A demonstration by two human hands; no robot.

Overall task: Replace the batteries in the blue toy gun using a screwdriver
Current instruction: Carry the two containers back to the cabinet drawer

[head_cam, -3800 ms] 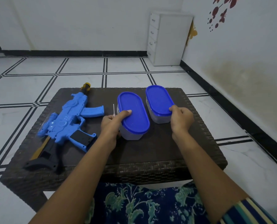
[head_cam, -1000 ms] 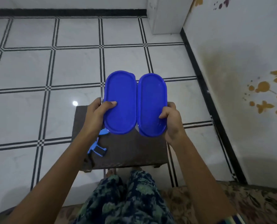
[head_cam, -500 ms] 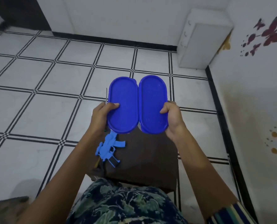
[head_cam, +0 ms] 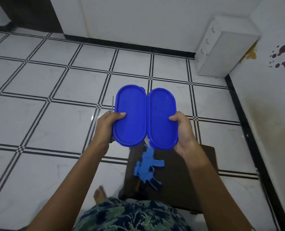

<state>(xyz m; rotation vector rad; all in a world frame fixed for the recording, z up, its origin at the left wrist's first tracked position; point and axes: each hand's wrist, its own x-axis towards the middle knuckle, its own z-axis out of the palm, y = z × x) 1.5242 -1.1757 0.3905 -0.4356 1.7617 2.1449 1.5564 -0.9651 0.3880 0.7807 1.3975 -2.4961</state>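
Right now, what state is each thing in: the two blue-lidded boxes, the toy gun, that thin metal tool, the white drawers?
Left box: lid on, lifted, in the left hand.
Right box: lid on, lifted, in the right hand, side against the left box.
Thin metal tool: upright, shaft poking above the left hand's grip.
Blue toy gun: lying flat on the dark table, untouched.
White drawer unit: drawers shut.
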